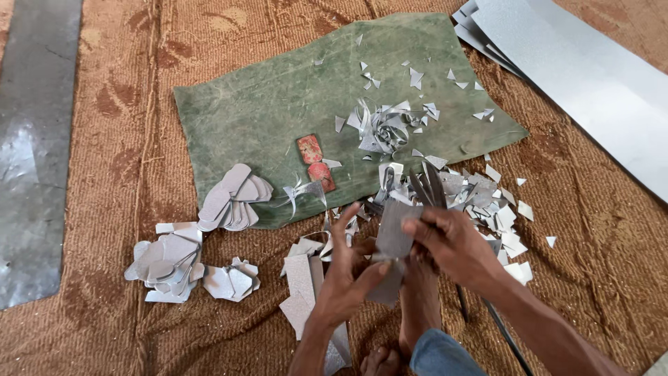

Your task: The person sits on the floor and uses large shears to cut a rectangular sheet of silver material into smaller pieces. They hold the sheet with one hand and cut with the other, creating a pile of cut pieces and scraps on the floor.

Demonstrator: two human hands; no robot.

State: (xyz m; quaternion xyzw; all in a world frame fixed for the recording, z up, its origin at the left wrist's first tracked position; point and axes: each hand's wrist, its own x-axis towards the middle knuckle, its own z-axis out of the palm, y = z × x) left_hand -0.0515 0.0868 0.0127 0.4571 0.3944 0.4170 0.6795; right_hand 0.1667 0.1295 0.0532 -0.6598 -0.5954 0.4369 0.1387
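A bare foot (419, 306) and the rolled cuff of blue trousers (440, 355) sit closest to the camera, at the bottom edge of the brown woven mat (104, 174) that carries everything. Just above the foot, two hands work on one grey piece of sheet metal (392, 230). The left hand (346, 275) is half curled, with its thumb pressed against the lower part of the piece and its fingers spread upward beside it. The right hand (456, 244) is closed in a pinch on the piece's upper right edge. The piece stands roughly upright between them, over the foot.

Under the left wrist lie a few long flat metal strips (300, 289); their exact number cannot be told. To the left, near the mat's lower left part, are three heaps of rounded cut metal shapes (233, 198): one partly on the near left corner of a green cloth (278, 90), and two lower down on the mat. The cloth is spread across the middle of the mat. On it lie two small red tags (315, 161), touching end to end, and one curled tangle of metal trimmings (381, 129) near its right half. Many small offcuts (497, 209), too many to count, are scattered along the cloth's near right edge and onto the mat beside the right hand. Large metal sheets (591, 76) lie stacked at the mat's far right corner, and another dull sheet (31, 153) runs along the left edge.
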